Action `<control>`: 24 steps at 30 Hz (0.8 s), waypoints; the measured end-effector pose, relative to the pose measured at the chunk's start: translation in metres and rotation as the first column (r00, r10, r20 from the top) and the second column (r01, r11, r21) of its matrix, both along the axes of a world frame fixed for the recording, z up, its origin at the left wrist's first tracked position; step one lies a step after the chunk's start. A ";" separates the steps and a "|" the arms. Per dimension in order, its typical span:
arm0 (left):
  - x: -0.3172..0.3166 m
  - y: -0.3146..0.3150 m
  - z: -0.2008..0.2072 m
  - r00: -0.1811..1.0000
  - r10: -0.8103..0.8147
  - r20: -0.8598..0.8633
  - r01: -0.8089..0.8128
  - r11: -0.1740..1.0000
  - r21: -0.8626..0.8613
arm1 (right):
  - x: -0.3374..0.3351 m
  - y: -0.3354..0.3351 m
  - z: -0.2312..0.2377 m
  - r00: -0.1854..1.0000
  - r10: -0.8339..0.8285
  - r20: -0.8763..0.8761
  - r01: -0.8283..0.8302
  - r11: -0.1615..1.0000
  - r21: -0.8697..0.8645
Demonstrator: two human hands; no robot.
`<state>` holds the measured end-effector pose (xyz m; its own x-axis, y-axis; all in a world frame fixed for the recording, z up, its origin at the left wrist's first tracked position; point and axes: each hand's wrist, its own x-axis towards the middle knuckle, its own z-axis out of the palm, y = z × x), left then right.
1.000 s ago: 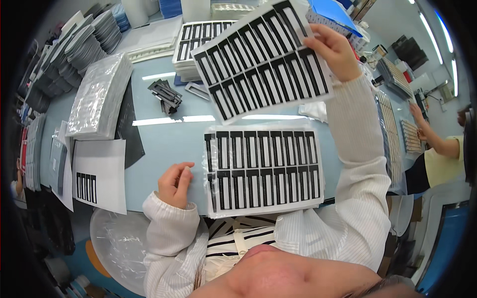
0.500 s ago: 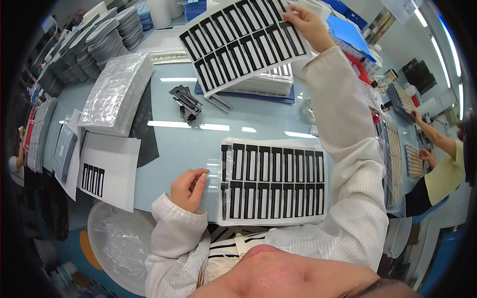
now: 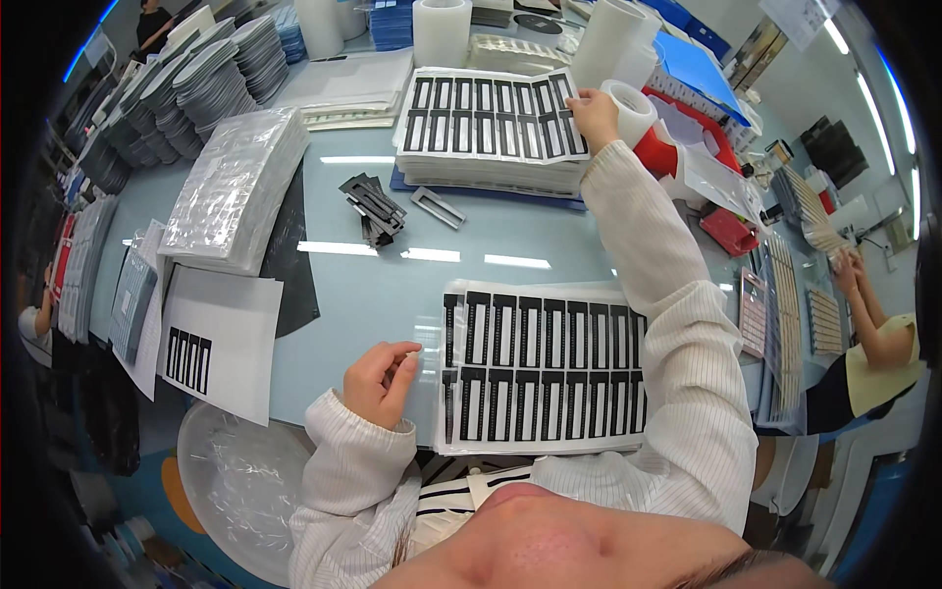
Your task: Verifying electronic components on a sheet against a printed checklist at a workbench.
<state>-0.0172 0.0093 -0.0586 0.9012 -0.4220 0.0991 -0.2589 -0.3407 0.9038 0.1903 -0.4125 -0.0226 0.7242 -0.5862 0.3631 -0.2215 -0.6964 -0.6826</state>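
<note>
At the far middle, a white sheet of black rectangular frames lies slightly wavy on a thick stack of sheets. My right hand grips its right edge, fingers on top. My left hand is curled near the front edge of the table, thumb and forefinger close together. Whether it holds something small cannot be made out. Just right of it lies a near stack of similar framed sheets with clear film at its edges. My right sleeve covers part of that stack's right side.
Dark loose frames and one grey frame lie mid-table. Left are plastic-wrapped packs and a printed white sheet. White rolls and a red bin stand right. A co-worker sits far right.
My right hand has lowered the raised framed sheet onto the far stack and still grips its edge. My left hand has barely moved. The co-worker's hands have come together.
</note>
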 end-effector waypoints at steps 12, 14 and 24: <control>0.000 0.003 -0.006 0.995 0.074 0.072 -0.069 0.995 -0.066 | -0.012 0.003 0.009 0.997 0.027 -0.067 -0.054 0.896 -0.441; -0.003 0.006 -0.002 0.991 0.110 0.080 -0.103 0.991 -0.092 | -0.025 0.003 0.014 0.997 0.078 -0.015 -0.074 0.841 -0.537; 0.000 0.194 0.016 0.631 0.727 0.270 -0.674 0.686 -0.274 | -0.186 0.082 0.073 0.836 0.515 -0.190 -0.542 0.723 -0.428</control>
<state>-0.0176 0.2029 -0.0431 0.8146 0.3649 0.4509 -0.2818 -0.4303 0.8575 0.0042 -0.3309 0.0499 0.8934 0.1157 0.4342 0.2488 -0.9320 -0.2635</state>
